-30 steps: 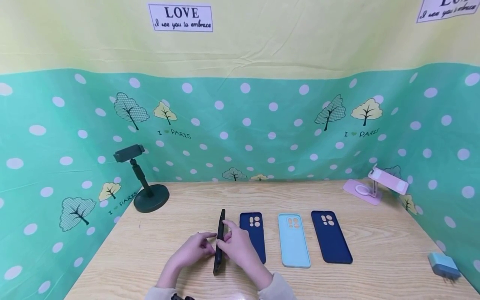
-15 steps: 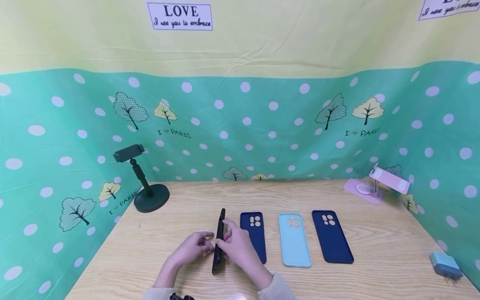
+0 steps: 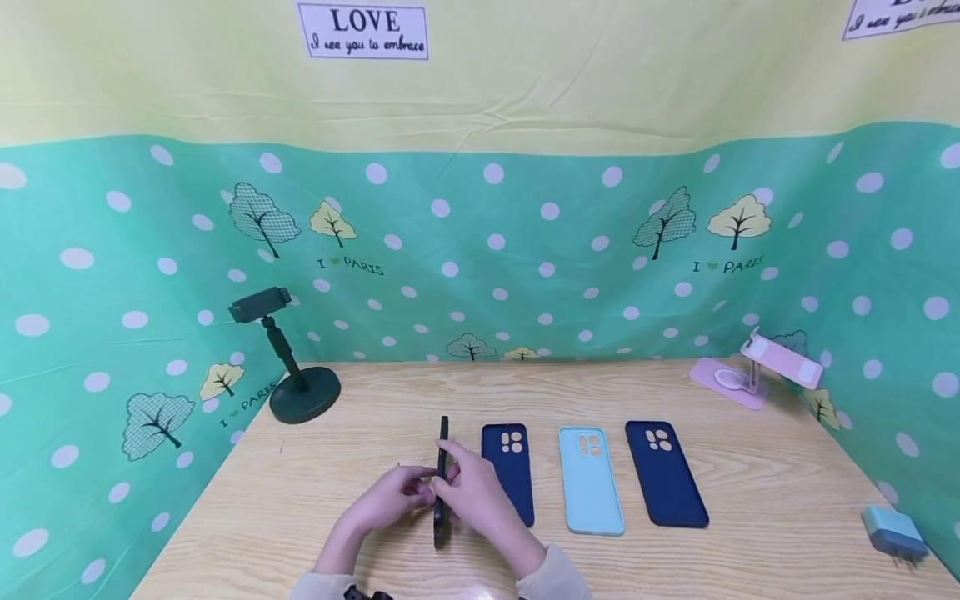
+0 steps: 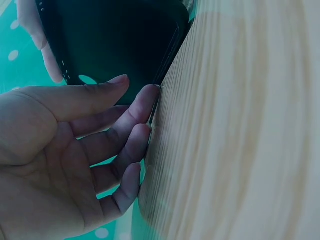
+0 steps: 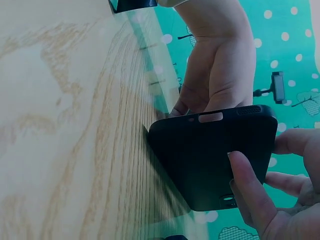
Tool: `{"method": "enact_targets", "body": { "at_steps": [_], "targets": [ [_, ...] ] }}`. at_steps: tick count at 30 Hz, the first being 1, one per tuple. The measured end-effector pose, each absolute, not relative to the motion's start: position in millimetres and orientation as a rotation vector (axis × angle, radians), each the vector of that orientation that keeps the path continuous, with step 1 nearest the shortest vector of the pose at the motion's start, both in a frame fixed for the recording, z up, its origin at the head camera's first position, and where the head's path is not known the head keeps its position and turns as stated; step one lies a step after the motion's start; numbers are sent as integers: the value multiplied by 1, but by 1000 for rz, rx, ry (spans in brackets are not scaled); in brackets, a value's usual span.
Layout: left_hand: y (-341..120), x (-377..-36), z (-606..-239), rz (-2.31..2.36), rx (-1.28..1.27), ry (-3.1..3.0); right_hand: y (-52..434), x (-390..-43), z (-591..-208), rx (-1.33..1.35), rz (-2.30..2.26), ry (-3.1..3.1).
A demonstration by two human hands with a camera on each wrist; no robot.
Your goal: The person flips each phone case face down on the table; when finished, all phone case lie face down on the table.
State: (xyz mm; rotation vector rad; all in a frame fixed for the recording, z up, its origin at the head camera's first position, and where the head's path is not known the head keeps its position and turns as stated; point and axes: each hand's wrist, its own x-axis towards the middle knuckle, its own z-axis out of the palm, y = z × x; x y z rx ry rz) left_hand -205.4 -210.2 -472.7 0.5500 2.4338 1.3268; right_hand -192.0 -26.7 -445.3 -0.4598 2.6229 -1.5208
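A black phone case (image 3: 438, 532) stands on its long edge on the wooden table. Its port cutout shows in the right wrist view, at the near end of the case (image 5: 210, 160). My right hand (image 3: 480, 500) holds it along the upper edge, thumb on the right face and fingers reaching over. On the other side, my left hand (image 3: 392, 497) has loosely bent fingers close to the table; its thumb (image 4: 100, 95) overlaps the dark inner face in the left wrist view. To the right lies a navy phone case (image 3: 507, 467), partly covered by my right hand.
A light blue phone case (image 3: 590, 492) and another navy case (image 3: 666, 483) lie further right. A dark green phone stand (image 3: 303, 396) is at the back left, a pink stand (image 3: 783, 362) at the back right. A blue charger (image 3: 894, 533) sits near the right edge.
The black case has turned a little, so its edge now points straighter away from me. My left fingers drew back slightly, then came in against it again. My right hand keeps its hold.
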Motion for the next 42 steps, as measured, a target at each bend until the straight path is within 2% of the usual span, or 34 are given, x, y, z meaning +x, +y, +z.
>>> {"method": "enact_targets", "body": {
  "at_steps": [13, 24, 42],
  "targets": [
    [-220, -208, -470, 1333, 518, 2409, -28, -192, -446, -408, -1596, 2513],
    [-234, -206, -453, 1399, 469, 2428, -29, -193, -448, -424, -1586, 2523],
    [-225, -206, -444, 1512, 467, 2450, -29, -194, -453, -490, -1562, 2506]
  ]
}}
